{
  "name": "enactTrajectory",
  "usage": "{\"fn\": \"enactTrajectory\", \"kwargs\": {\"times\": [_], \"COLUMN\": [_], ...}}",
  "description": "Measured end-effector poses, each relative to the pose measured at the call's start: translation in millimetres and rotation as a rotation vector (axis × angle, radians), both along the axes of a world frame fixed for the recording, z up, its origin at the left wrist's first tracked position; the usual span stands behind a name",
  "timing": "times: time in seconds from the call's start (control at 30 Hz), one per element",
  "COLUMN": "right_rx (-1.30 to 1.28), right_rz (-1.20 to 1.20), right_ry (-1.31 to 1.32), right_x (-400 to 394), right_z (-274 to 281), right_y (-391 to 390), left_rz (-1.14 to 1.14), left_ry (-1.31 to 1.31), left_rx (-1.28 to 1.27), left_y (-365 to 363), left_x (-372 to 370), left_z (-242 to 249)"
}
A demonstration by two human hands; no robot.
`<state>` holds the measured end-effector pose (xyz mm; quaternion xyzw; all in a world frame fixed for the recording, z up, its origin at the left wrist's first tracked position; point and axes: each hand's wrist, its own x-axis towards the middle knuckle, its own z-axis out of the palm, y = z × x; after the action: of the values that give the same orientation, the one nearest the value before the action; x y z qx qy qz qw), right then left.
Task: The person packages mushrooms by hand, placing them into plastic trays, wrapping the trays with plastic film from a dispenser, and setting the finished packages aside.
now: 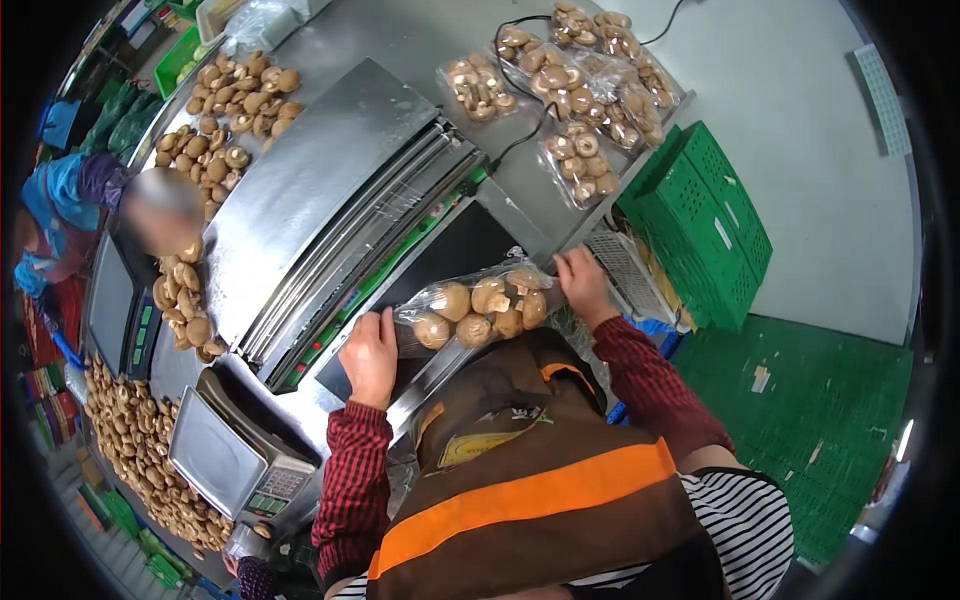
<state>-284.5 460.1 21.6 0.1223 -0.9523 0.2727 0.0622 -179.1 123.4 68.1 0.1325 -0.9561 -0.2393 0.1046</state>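
A clear-wrapped pack of brown mushrooms (474,330) is in front of me, at the near edge of a film wrapping machine (330,190). My left hand (369,358) is at the pack's left end, fingers closed on the plastic film there. At the opposite end, my right hand (586,284) pinches the film between thumb and fingers. Loose film shows around the mushrooms. The pack overlaps the machine's dark plate (450,250) in this view.
Several wrapped mushroom packs (583,165) lie at the back of the steel table, near a black cable. Loose mushrooms (140,450) cover the left side, beside a weighing scale (217,440). Green crates (715,215) stand at right. Another person (65,210) is across the table; another's sleeve (257,578) shows lower left.
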Motion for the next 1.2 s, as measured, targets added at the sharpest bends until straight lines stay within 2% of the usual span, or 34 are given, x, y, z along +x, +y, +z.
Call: {"fn": "enactTrajectory", "kwargs": {"times": [0.03, 0.1, 0.13, 0.17, 0.23, 0.27, 0.3, 0.37, 0.4, 0.43, 0.47, 0.5, 0.53, 0.57, 0.6, 0.63, 0.67, 0.7, 0.73, 0.83, 0.9, 0.97, 1.03, 1.1, 1.17, 1.2], "right_rx": [0.028, 0.011, -0.082, -0.152, -0.313, -0.728, -1.147, -0.823, -0.953, -1.223, -1.417, -1.602, -1.211, -1.144, -0.974, -0.794, -0.796, -0.554, -0.315, -0.197, -1.145, -1.19, -0.761, -0.596, -0.61, -0.748], "right_rz": [-0.027, -0.126, -0.067, -0.122, -0.035, -0.028, -0.021, 0.419, 0.443, 0.309, 0.132, -0.117, 0.333, 0.59, 0.647, 0.707, 0.7, 0.713, 0.715, 0.602, 0.273, 0.495, 0.82, 0.707, 0.584, 0.456], "right_ry": [0.048, -0.09, -0.108, -0.124, -0.278, -0.347, -0.405, -0.582, -0.805, -1.104, -1.301, -1.362, -1.443, -1.392, -1.44, -1.484, -1.474, -1.28, -1.076, -0.917, -1.15, -0.849, -0.63, -0.401, -0.511, -0.605], "right_x": [-5, 5, 9, 12, 24, 42, 62, 70, 75, 73, 74, 80, 63, 69, 65, 60, 62, 64, 63, 22, 10, 10, 12, 28, 16, 11], "right_z": [-12, -54, -43, -44, -36, -28, -22, -17, 17, 61, 101, 142, 130, 110, 117, 125, 128, 130, 133, 81, 139, 189, 218, 202, 189, 178], "right_y": [-2, -18, -34, -44, -49, -58, -67, -58, -64, -75, -84, -95, -102, -107, -110, -111, -109, -108, -108, -92, -57, -32, -26, -37, -37, -39], "left_rz": [-0.012, -0.139, -0.159, -0.173, -0.213, -0.206, -0.219, 0.137, 0.031, -0.154, -0.098, -0.049, -0.231, -0.413, -0.396, -0.369, -0.244, -0.111, -0.087, -0.049, -0.036, -0.028, -0.053, -0.081, -0.139, -0.186], "left_ry": [0.004, 0.137, 0.152, 0.153, 0.133, 0.085, 0.085, -0.171, -0.101, -0.137, -0.139, -0.141, 0.01, 0.165, 0.175, 0.243, 0.227, 0.213, 0.165, -0.095, -0.303, -0.489, -0.622, -0.707, -0.71, -0.677], "left_rx": [0.001, -0.163, -0.18, -0.184, -0.039, 0.068, 0.066, 1.75, 1.633, 1.509, 1.448, 1.386, 1.532, 1.673, 1.338, 1.392, 1.494, 1.587, 1.69, 2.06, 2.301, 2.493, 2.596, 2.587, 2.398, 2.19], "left_y": [4, 16, 22, 23, 23, 20, 23, 41, 58, 54, 57, 61, 55, 50, 53, 59, 75, 89, 90, 88, 78, 71, 66, 64, 68, 73], "left_x": [-12, -25, -30, -31, -28, -23, -18, -12, -13, 2, 15, 24, 29, 30, 27, 23, 15, 9, 3, -1, -4, -8, -13, -16, -18, -21], "left_z": [-6, -19, -20, -19, -14, -22, -16, 4, 42, 22, 37, 51, 41, 30, 55, 68, 96, 117, 126, 134, 131, 126, 123, 114, 102, 93]}}
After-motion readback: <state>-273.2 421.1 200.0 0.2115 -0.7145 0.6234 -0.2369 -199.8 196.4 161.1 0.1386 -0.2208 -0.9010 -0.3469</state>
